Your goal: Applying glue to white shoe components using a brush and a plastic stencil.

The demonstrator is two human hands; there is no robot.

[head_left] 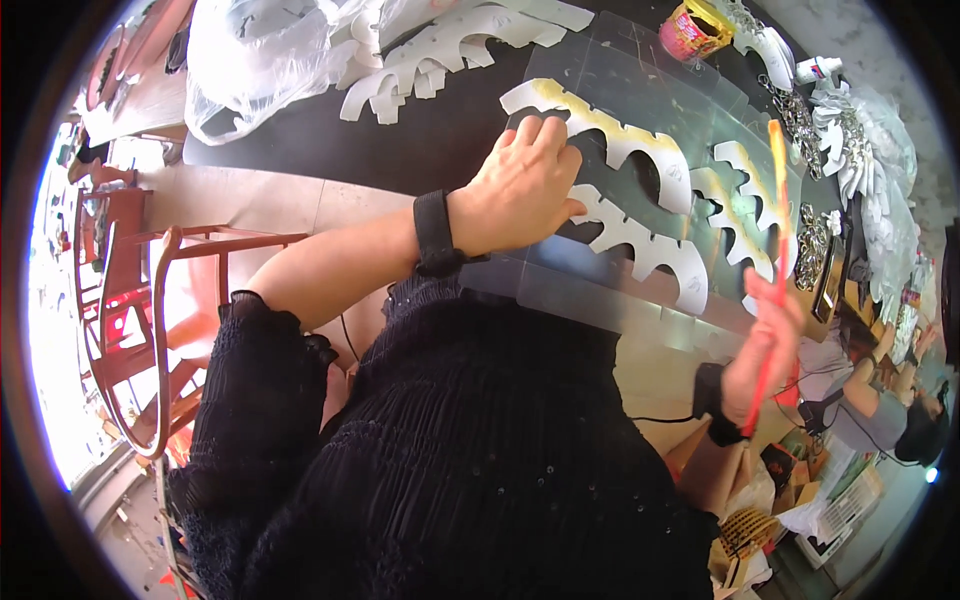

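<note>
My left hand presses flat on a white scalloped cutout lying on a clear plastic sheet over the black table. A second white cutout, smeared with yellow glue, lies just beyond my fingers, and a third sits to its right. My right hand is shut on a red-handled brush whose yellow tip points up over the third cutout. Both wrists wear black bands.
A stack of white cutouts and a clear plastic bag lie at the table's far left. A red-and-yellow pot stands at the back. Metal rings and more white pieces crowd the right. Wooden chairs stand left; another person sits right.
</note>
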